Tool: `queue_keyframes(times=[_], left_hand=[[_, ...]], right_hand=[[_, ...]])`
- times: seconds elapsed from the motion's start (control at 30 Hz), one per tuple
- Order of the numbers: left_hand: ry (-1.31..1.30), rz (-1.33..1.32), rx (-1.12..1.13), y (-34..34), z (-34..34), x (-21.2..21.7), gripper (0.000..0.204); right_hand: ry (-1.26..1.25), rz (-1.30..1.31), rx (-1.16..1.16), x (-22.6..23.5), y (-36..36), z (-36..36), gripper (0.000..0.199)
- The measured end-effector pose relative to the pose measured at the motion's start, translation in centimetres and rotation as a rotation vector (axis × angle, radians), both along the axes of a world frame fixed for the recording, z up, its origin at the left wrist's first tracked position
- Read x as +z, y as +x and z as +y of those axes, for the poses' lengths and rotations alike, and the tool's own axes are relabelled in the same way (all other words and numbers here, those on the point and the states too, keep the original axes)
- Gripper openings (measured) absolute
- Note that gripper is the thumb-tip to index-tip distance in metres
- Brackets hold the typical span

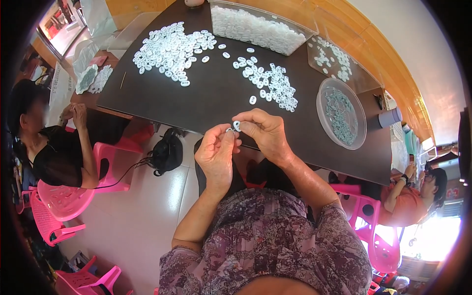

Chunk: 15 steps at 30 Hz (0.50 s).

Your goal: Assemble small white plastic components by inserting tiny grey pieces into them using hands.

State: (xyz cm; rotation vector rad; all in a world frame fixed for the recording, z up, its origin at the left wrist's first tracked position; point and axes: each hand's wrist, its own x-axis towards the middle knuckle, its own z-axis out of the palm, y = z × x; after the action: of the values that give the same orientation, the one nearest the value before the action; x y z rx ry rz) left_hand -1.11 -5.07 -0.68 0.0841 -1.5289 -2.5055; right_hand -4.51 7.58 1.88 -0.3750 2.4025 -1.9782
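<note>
Just over the table's near edge, my hands meet with their fingertips almost touching. My right hand (pixel 265 133) pinches a small white oval plastic piece (pixel 237 126) between thumb and forefinger. My left hand (pixel 216 155) is closed in a pinch right beside it, with a tiny pale bit at its fingertips that is too small to name. Beyond my hands lies a loose pile of similar white oval pieces (pixel 268 81), each with dark holes. A bigger pile of them (pixel 169 49) spreads at the far left of the table.
The dark table (pixel 196 105) carries a clear bin (pixel 255 29) full of white pieces, a clear tray (pixel 314 64) with more, a round tub (pixel 322 115) of grey-green bits and a grey-lilac cylinder (pixel 390 118). People sit left (pixel 59 147) and right (pixel 408 196) near pink chairs (pixel 66 199).
</note>
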Motion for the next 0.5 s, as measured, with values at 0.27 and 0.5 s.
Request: queue_keyframes(times=[0.27,0.5], left_hand=[[0.023,0.006,-0.012,-0.3,0.5,-0.4,0.016],[0.039,-0.043,0.011,-0.3,-0.5,-0.6,0.018]], right_hand=[[-0.057,-0.039,-0.040,0.2,0.4,-0.5,0.015],[-0.045,-0.028,-0.046,0.4,0.6,-2.1,0.009]])
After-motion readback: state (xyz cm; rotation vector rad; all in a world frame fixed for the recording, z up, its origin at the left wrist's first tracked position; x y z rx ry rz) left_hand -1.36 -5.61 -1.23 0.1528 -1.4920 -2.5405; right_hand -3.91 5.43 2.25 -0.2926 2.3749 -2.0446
